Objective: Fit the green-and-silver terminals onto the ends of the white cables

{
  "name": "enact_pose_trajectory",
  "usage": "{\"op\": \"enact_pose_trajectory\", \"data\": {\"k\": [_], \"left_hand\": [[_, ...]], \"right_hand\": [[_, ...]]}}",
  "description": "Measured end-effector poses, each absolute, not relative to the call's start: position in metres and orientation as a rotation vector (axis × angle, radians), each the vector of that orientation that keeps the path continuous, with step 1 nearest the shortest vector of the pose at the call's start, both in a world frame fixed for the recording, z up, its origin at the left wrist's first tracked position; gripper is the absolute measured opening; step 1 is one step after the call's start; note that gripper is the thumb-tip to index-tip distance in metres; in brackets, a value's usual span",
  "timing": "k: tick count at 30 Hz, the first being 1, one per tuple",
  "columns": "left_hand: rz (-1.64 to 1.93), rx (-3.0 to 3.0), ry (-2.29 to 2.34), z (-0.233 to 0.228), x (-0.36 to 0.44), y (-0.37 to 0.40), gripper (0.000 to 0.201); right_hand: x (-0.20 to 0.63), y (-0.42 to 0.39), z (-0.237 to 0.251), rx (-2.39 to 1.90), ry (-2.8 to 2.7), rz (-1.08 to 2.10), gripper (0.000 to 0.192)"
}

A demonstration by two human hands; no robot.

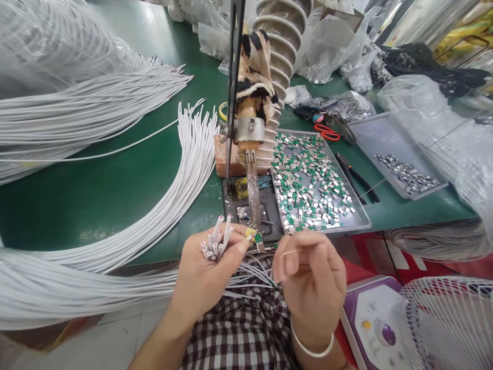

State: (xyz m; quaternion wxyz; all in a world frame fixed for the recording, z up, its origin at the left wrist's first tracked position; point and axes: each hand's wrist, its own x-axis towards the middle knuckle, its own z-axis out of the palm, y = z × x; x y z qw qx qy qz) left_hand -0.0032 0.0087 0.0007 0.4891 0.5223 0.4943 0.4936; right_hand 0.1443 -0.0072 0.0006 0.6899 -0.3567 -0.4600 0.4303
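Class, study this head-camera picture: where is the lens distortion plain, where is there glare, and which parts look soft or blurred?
Head view: wide-lens bending curves the green table edge and the white cables; glare on the plastic bags at top right; the left hand and right hand are fairly sharp; the fan grille in the corner looks soft.

Two hands: left hand (204, 272), right hand (311, 277); two metal trays (362, 218) (370, 136); one pair of red scissors (327, 132); one fan (447, 321).
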Motion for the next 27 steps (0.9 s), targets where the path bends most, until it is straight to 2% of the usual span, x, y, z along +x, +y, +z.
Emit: {"op": "enact_pose_trajectory", "data": {"k": [2, 6, 9, 12, 15, 18, 23, 27], "left_hand": [[1.183, 1.322, 1.179, 0.000, -0.003, 0.008, 0.020], [1.123, 1.495, 1.154, 0.001, -0.004, 0.010, 0.013], [1.018, 1.567, 1.119, 0.002, -0.005, 0.010, 0.017], [0.931, 1.500, 1.091, 0.004, -0.006, 0.009, 0.021], [0.967, 1.411, 1.092, 0.003, -0.005, 0.008, 0.021], [1.014, 1.360, 1.102, 0.002, -0.005, 0.009, 0.022], [1.120, 1.276, 1.085, 0.001, -0.005, 0.012, 0.021], [1.178, 1.214, 1.074, 0.000, -0.004, 0.013, 0.021]], "right_hand": [[0.146, -0.005, 0.001, -0.793, -1.055, 1.046, 0.034], [0.149, -0.004, -0.002, -1.193, -1.345, 0.727, 0.030], [0.149, -0.004, -0.002, -1.306, -1.489, 0.609, 0.021], [0.148, -0.004, -0.001, -1.283, -1.501, 0.554, 0.018], [0.148, -0.003, 0.000, -1.256, -1.441, 0.678, 0.011], [0.147, -0.003, -0.002, -1.237, -1.385, 0.752, 0.014], [0.143, -0.009, -0.013, -1.148, -1.251, 0.596, 0.027], [0.142, -0.009, -0.016, -1.060, -1.350, 0.395, 0.025]]}}
